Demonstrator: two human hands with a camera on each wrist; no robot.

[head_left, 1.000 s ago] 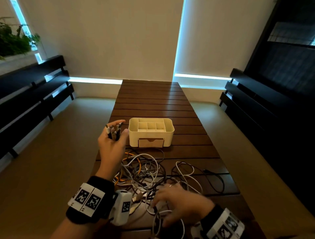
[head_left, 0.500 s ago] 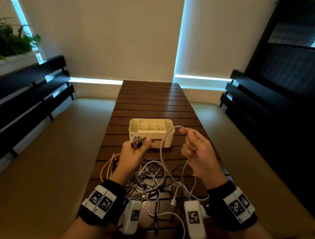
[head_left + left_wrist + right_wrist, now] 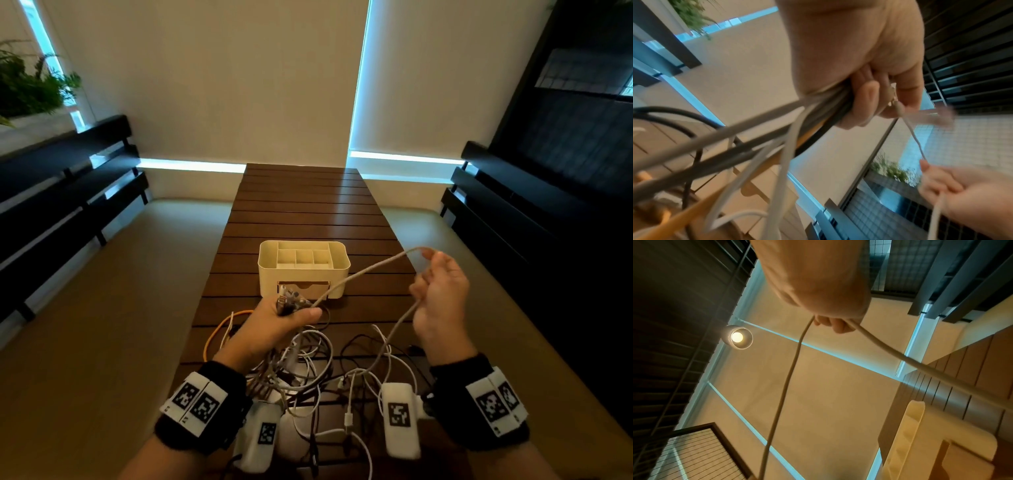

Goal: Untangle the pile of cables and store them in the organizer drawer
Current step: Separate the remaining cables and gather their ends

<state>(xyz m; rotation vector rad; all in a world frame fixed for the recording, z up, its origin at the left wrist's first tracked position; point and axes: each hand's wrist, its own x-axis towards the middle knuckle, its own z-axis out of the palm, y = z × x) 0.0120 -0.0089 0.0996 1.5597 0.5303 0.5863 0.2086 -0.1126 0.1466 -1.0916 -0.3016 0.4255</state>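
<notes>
Drawing one pale grey cable [image 3: 363, 272] out of the tangle is the step in hand, as judged from the stretch of it running taut from the left hand [image 3: 274, 325] across the front of the organizer [image 3: 303, 270] to the right hand [image 3: 440, 301], then looping down to the pile of cables [image 3: 308, 363] on the near side of the organizer. The left hand is closed around a bunch of plug ends just in front of the organizer's drawer [image 3: 303, 287], with white, grey, black and orange leads trailing from its fist in the left wrist view. The right hand, up and to the right of the organizer, has its fingers curled round the grey cable where it bends back. To do this well, the person would likely feed the cable through the right hand slowly, keep the left grip steady on the plugs, and stop at any snag and loosen the loop instead of pulling the knot tighter. The organizer stands on the slatted table [image 3: 301, 192]; its top compartments look empty, and its drawer appears closed, contents hidden
</notes>
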